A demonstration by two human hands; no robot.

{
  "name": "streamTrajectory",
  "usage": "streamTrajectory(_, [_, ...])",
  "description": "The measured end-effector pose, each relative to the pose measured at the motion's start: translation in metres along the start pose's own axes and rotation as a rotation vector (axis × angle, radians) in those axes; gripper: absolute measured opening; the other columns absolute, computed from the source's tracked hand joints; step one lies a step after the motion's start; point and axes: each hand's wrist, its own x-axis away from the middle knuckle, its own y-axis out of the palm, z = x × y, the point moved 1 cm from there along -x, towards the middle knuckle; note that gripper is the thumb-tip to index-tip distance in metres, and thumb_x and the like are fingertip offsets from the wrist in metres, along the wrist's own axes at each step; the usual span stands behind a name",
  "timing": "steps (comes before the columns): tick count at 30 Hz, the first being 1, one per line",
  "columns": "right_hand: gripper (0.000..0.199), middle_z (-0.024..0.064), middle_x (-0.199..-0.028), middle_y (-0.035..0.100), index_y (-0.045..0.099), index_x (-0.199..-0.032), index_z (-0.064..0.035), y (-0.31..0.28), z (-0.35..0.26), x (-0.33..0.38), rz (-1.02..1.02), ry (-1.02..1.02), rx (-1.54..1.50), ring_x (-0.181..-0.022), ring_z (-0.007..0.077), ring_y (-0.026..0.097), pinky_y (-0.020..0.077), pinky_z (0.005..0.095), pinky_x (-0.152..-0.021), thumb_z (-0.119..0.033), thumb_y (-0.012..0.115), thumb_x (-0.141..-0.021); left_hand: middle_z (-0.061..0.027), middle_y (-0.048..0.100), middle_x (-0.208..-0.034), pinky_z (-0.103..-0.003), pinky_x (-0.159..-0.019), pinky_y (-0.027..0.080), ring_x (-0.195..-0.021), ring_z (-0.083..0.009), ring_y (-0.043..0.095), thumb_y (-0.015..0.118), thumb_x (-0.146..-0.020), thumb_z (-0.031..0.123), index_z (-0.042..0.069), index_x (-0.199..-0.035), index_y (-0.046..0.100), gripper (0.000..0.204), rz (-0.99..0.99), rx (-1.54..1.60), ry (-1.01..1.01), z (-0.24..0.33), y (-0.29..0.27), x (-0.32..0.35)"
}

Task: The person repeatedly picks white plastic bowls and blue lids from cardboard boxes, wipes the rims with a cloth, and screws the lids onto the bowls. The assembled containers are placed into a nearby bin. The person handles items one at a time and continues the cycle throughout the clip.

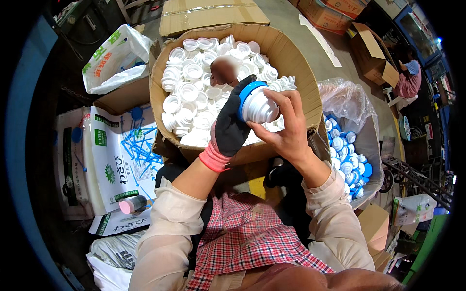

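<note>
My left hand [230, 127], in a black glove with a pink cuff, is closed around a blue round cap [249, 91] over the big carton. A white stepped plastic piece [260, 107] sits against the cap's open side. On its right, the bare fingers and thumb of my right hand [287, 125] grip this white piece by its edge. Whether the two parts are locked together, I cannot tell. Below them, loose white plastic pieces [187, 92] of the same kind fill the cardboard carton [291, 53].
To the right, a plastic-lined box [376, 160] holds blue-and-white caps [347, 162]. Thin blue plastic parts [141, 145] lie on printed sheeting [108, 165] at left, beside a pink-ended cylinder [132, 204]. A white bag [114, 65] stands behind. Another person [409, 77] sits far right.
</note>
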Motion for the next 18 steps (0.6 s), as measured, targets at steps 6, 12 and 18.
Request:
streamTrajectory(6, [0.065, 0.0123, -0.098, 0.047, 0.053, -0.123, -0.0055, 0.002, -0.001, 0.001, -0.031, 0.008, -0.016, -0.083, 0.0253, 0.055, 0.0486, 0.034, -0.071, -0.012, 0.082, -0.066, -0.0134, 0.047, -0.138, -0.033, -0.103, 0.04, -0.123, -0.0212, 0.049, 0.059, -0.091, 0.007, 0.0, -0.141, 0.037, 0.055, 0.004, -0.269, 0.116, 0.001, -0.003, 0.001])
streamTrajectory(12, [0.076, 0.0134, -0.127, 0.048, 0.04, -0.138, -0.0049, -0.004, 0.025, -0.005, -0.128, 0.227, -0.525, -0.113, 0.0241, 0.053, 0.0416, 0.034, -0.097, -0.027, 0.078, -0.075, -0.0118, 0.052, -0.132, -0.031, -0.101, 0.04, -0.119, -0.0183, 0.049, 0.071, -0.081, 0.01, 0.0, -0.137, 0.044, 0.063, 0.092, 0.058, -0.227, 0.023, 0.012, -0.003])
streamTrajectory(18, [0.054, -0.0004, -0.069, 0.049, 0.06, -0.084, 0.0029, 0.017, 0.03, -0.003, 0.2, 0.586, -0.504, -0.066, 0.0096, 0.042, 0.0368, 0.0277, -0.06, -0.047, 0.045, -0.099, -0.0138, 0.049, -0.138, -0.032, -0.106, 0.034, -0.125, -0.0209, 0.047, 0.065, -0.079, 0.003, -0.002, -0.139, 0.041, 0.065, -0.015, -0.175, -0.201, -0.013, 0.017, 0.004])
